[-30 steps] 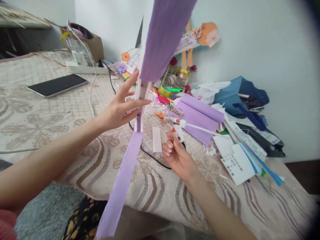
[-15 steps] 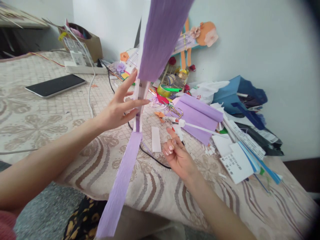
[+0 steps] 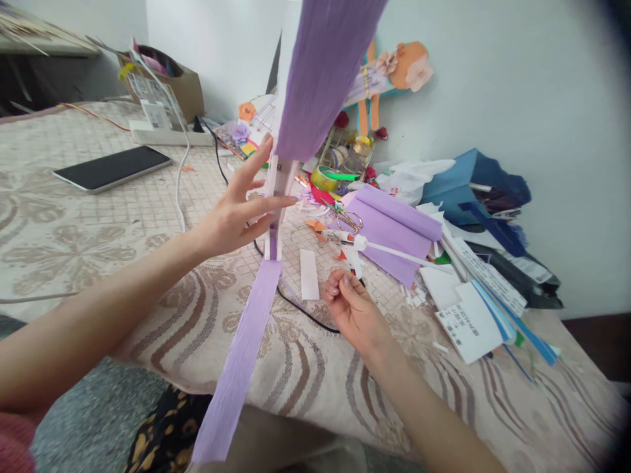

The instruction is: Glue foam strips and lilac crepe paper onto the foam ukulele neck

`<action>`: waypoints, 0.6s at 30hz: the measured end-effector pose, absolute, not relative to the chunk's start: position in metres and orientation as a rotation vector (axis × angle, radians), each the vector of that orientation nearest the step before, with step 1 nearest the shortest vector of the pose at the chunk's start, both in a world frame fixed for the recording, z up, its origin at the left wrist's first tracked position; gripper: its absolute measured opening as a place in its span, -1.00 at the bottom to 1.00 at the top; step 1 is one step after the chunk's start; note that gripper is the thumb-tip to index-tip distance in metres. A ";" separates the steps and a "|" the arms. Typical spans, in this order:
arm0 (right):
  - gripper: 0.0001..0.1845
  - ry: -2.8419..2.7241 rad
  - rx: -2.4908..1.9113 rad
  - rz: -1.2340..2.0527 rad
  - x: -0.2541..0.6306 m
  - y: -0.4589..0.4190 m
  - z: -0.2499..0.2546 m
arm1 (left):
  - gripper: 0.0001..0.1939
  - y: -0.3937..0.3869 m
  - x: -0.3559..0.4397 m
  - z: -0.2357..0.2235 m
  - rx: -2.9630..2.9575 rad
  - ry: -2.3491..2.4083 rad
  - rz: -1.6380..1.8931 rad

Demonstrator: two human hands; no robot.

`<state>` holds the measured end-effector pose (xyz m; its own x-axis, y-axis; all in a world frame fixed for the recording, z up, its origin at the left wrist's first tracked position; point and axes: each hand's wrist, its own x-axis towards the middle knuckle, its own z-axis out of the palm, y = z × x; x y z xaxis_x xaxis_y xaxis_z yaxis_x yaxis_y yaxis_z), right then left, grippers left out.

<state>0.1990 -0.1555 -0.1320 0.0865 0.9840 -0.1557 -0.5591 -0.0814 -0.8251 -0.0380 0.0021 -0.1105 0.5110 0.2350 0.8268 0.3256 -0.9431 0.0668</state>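
A narrow white cardboard piece [image 3: 274, 172] stands upright before me, with a broad strip of purple crepe paper [image 3: 328, 79] covering its upper part. From its lower end a narrower purple crepe strip [image 3: 241, 368] hangs down past the table edge. My left hand [image 3: 231, 207] grips the cardboard from the left, its fingers spread along and across it. Just right of a small white paper rectangle [image 3: 309, 274] is my right hand [image 3: 357, 312], its fingers curled and pressed against the thumb. Whatever those fingertips hold, if anything, cannot be made out.
Behind my right hand lie a white glue gun [image 3: 355, 253] with its stick, scissors [image 3: 345, 217] and a purple paper roll [image 3: 394, 223]. White card pieces [image 3: 468, 322] fill the right side. At left are a tablet [image 3: 112, 169] and a power strip [image 3: 172, 136]. A black cable [image 3: 305, 314] crosses the cloth.
My right index finger, stretched out before, has curled in against the thumb. My left hand and the cardboard piece keep the same hold; the whole view has shifted very slightly.
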 end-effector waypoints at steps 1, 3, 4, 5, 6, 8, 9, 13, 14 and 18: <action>-0.84 -0.639 -0.912 1.405 0.199 -0.155 -0.133 | -0.49 0.004 -0.038 -0.111 -2.649 -0.478 -1.438; -0.82 -0.670 -0.920 1.378 0.199 -0.155 -0.134 | -0.47 0.007 -0.038 -0.113 -2.656 -0.459 -1.462; -0.82 -0.684 -0.924 1.373 0.199 -0.156 -0.134 | -0.46 0.008 -0.037 -0.113 -2.659 -0.459 -1.464; -0.83 -0.700 -0.926 1.373 0.199 -0.156 -0.134 | -0.44 0.008 -0.037 -0.113 -2.662 -0.465 -1.460; -0.84 -0.717 -0.924 1.374 0.199 -0.156 -0.133 | -0.43 0.008 -0.037 -0.113 -2.660 -0.468 -1.458; -0.83 -0.734 -0.908 1.381 0.198 -0.158 -0.130 | -0.43 0.007 -0.037 -0.112 -2.650 -0.459 -1.460; -0.80 -0.733 -0.897 1.392 0.198 -0.158 -0.129 | -0.44 0.007 -0.036 -0.111 -2.646 -0.452 -1.463; -0.79 -0.686 -0.879 1.453 0.196 -0.160 -0.125 | -0.48 0.005 -0.036 -0.109 -2.636 -0.413 -1.467; -0.80 -0.668 -0.878 1.464 0.195 -0.160 -0.125 | -0.50 0.005 -0.037 -0.109 -2.635 -0.410 -1.460; -0.79 -0.599 -0.866 1.491 0.196 -0.159 -0.126 | -0.56 0.000 -0.037 -0.108 -2.630 -0.437 -1.434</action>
